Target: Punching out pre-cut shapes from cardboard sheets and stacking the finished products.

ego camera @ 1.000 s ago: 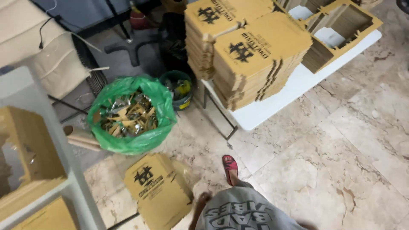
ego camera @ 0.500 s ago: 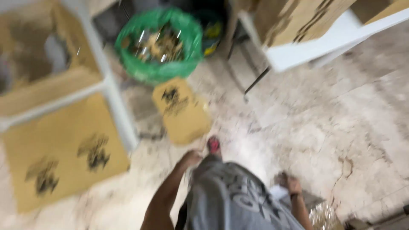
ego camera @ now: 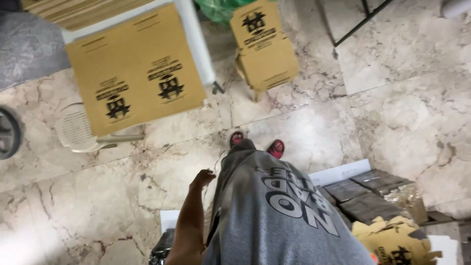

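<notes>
Marble floor point(ego camera: 392, 113), pale and veined, is seen from above, with wide bare room at far right and near left. The left hand point(ego camera: 202, 177) is seen hanging beside a grey shirt point(ego camera: 274, 216), fingers curled loosely together and closed on nothing, over bare floor. The right hand is not seen. Nearest the left hand, red sandals point(ego camera: 276, 147) are planted on the floor just past the shirt hem. A large flat cardboard sheet point(ego camera: 135, 68) is laid at far left, its near edge overhanging a white plastic chair point(ego camera: 76, 130) and its far edge tucked under a white table edge point(ego camera: 194, 39). A smaller stack of cardboard boxes point(ego camera: 265, 44) is set on the floor right of that table leg, well apart from the sandals. At near right, grey flat packs point(ego camera: 365, 194) and torn brown cardboard point(ego camera: 392, 240) are crowded just beside the shirt. A black metal leg point(ego camera: 360, 24) is seen at far right.
</notes>
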